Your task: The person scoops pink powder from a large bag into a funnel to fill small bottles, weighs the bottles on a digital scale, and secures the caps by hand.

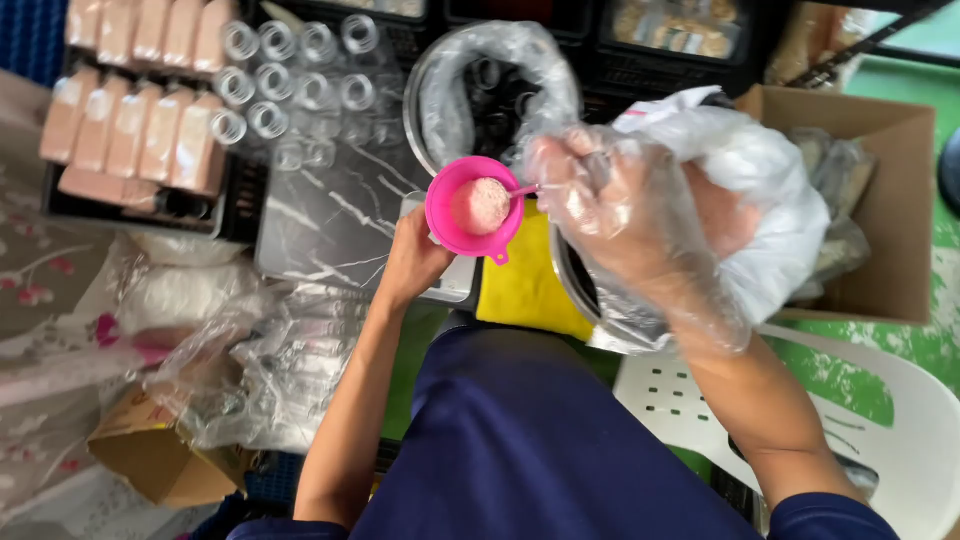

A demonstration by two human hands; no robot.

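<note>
Above the lap, just over the near edge of a marbled tray [330, 215]: a pink funnel [474, 205], mouth up, heaped with pale pink powder [482, 204]; held from below and from the left by the left hand [412, 262], fingers curled round the funnel's outer wall, thumb side hidden under the rim; spout end and whatever sits beneath it out of sight behind that hand.

Directly right of the funnel, slightly higher: the right hand [610, 215], wrapped in a loose clear plastic glove, fingertips pinched together on the handle of a thin pink spoon [524, 190]; long axis of the spoon near level, running right to left, bowl end touching the powder at the funnel's right rim; so powder lying leftward of the gloved fingers, along the spoon's own line, and the right hand nearer the heap than the left, which only steadies from underneath.

Behind the right hand: a white bag [745, 165] bulging over a metal bowl; under both, a yellow cloth [525, 285].

Far left on the tray: rows of filled pinkish packs [130, 125]; beside them, empty clear bottles [290, 70] standing open-mouthed, well apart from the funnel; further right, a cardboard box [890, 200].
</note>
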